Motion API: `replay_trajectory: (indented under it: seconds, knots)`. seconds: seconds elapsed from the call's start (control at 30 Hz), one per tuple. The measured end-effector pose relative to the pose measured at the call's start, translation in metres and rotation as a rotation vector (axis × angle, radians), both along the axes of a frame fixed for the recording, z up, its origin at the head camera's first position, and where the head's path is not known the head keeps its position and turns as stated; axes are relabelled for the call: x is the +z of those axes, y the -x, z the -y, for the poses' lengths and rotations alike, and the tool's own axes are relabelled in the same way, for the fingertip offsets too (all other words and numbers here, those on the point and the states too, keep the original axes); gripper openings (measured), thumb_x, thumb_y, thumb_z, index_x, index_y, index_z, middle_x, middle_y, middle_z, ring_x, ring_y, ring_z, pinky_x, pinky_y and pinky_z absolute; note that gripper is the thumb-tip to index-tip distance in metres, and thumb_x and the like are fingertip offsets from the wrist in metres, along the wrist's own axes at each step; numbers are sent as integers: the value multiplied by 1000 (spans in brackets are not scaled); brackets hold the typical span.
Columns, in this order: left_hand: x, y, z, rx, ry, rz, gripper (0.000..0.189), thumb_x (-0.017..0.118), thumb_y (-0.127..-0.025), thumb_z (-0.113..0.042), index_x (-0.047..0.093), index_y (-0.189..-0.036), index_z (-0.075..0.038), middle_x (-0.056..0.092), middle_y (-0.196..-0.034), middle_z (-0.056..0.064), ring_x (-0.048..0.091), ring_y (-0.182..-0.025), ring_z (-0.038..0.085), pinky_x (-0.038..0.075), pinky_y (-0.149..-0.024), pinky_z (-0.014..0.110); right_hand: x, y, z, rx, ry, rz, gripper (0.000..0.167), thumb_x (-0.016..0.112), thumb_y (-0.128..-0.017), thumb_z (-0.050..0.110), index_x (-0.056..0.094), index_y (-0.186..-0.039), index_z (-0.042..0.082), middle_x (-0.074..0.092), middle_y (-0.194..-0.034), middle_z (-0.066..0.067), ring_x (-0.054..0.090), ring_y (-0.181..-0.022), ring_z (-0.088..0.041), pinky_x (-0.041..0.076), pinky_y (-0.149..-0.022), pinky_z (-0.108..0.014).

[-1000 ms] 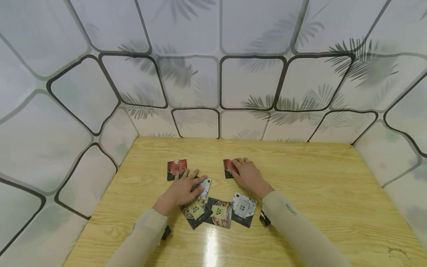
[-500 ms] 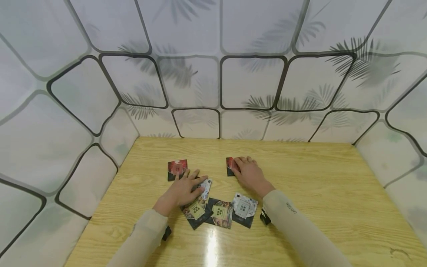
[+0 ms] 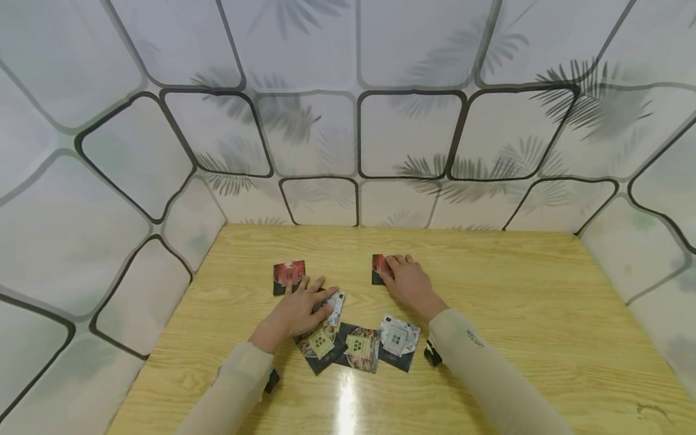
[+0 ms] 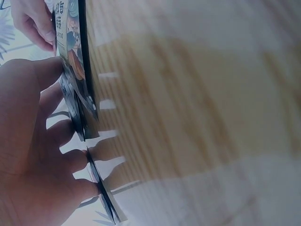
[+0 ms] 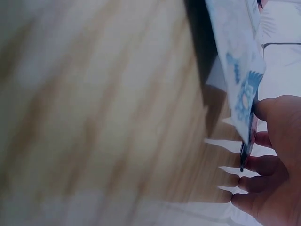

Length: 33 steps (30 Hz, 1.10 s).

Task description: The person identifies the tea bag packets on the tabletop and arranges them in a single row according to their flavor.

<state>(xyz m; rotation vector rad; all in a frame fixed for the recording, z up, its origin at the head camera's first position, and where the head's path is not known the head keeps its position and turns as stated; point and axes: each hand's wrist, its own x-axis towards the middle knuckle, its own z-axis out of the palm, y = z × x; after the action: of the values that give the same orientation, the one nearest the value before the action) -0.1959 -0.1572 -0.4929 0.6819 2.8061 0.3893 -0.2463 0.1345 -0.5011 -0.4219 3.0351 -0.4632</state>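
Note:
My left hand (image 3: 293,311) rests palm down with fingers spread, partly covering a white-and-black packet (image 3: 338,302) and touching the lower edge of a red-and-black packet (image 3: 290,270). A dark packet with a yellow label (image 3: 319,343) juts out below that hand and overlaps a similar packet (image 3: 359,345) beside it. Further right lies another white-and-black packet (image 3: 398,338). At the back, my right hand (image 3: 409,284) touches a second red-and-black packet (image 3: 376,269), its fingertips covering the right side. The right wrist view shows the fingers (image 5: 261,165) reaching down to the tabletop.
All packets lie flat on a wood-grain table (image 3: 516,314). A patterned white wall (image 3: 402,199) encloses its back and sides. Black wrist devices show under the left sleeve (image 3: 239,371) and the right sleeve (image 3: 462,347).
My right hand has shifted slightly to the right and away from me, and the red-and-black packet under its fingers has moved along with it. The left hand stays in place.

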Motion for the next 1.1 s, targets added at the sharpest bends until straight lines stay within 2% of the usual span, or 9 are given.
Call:
replay_trajectory:
  seconds: [0.3, 0.63, 0.73, 0.93, 1.1]
  knots:
    - [1, -1, -1, 1, 0, -6, 54, 46, -112, -50, 44, -163, -31, 29, -173, 17, 19, -158, 56, 10, -122, 81, -2, 0, -2, 12, 10, -23, 57, 53, -111, 38, 50, -155, 2, 53, -155, -25, 45, -147, -51, 41, -118, -64]
    - [1, -1, -1, 4, 7, -19, 55, 46, -111, -50, 43, -163, -31, 29, -173, 17, 21, -159, 53, 11, -123, 80, -3, 2, -2, 7, 27, -16, 57, 53, -111, 38, 49, -156, 3, 52, -156, -26, 44, -147, -51, 40, -119, -65]
    - [2, -3, 0, 9, -17, -22, 56, 48, -111, -49, 45, -162, -28, 30, -172, 19, 22, -158, 53, 13, -122, 80, -4, 2, -2, 8, 28, -18, 57, 53, -111, 38, 49, -156, 2, 52, -155, -26, 44, -147, -52, 40, -119, -65]
    - [7, 3, 11, 45, -125, -55, 58, 51, -111, -45, 45, -162, -19, 29, -171, 25, 23, -158, 53, 14, -123, 79, -3, 1, -2, 6, 15, -23, 56, 53, -111, 37, 50, -155, 2, 53, -154, -26, 45, -146, -51, 41, -118, -65]
    - [12, 13, 29, 129, -134, -110, 58, 50, -112, -39, 41, -163, -12, 31, -168, 30, 26, -156, 56, 18, -121, 79, -4, 1, -2, 8, 13, -28, 55, 54, -111, 36, 51, -154, 2, 54, -153, -27, 46, -145, -52, 42, -116, -66]
